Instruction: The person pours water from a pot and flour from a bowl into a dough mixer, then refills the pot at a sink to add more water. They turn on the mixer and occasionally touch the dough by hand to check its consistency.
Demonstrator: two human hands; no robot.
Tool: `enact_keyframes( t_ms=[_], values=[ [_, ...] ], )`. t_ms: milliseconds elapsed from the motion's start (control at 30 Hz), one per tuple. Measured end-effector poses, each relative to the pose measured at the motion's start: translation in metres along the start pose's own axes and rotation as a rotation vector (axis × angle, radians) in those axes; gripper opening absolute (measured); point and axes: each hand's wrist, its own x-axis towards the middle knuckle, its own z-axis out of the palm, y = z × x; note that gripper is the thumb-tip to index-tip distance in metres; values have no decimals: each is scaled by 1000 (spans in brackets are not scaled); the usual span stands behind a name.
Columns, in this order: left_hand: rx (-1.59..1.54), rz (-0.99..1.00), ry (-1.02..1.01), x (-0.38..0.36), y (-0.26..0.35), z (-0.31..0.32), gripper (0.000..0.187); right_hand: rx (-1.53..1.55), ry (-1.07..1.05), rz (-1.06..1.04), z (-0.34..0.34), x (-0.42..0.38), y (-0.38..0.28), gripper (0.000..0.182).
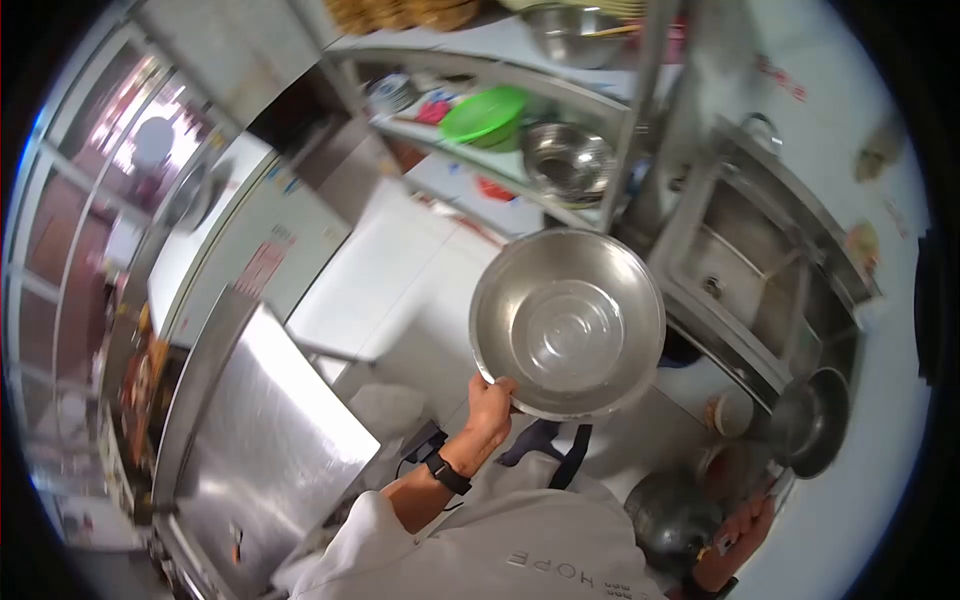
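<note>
A wide stainless steel basin (640, 320) is tilted in front of my body, its inside facing me, with shiny rings on its bottom. My left hand (492, 402) grips its near-left rim, thumb over the edge. Low at the right, my right hand (742, 528) is closed around the handle end of a dark frying pan (822, 425), which is partly blurred beside the wall. Below and left of that hand is a dark round pot (672, 515).
A steel sink (745, 265) stands to the right. Behind the basin, a shelf rack (470, 55) holds a green plastic basin (484, 115) and metal bowls (567, 160). At left are a steel worktable (275, 450) and a white freezer (260, 250). A small container (733, 412) sits below the sink.
</note>
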Motion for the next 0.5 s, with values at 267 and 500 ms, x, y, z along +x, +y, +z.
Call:
enact_keyframes(
  t_ms=[267, 500],
  values=[
    [-244, 221, 653, -36, -2, -190, 20, -69, -341, 109, 59, 95, 22, 41],
    [-579, 445, 960, -61, -68, -352, 43, -81, -503, 141, 91, 135, 49, 42]
  ],
)
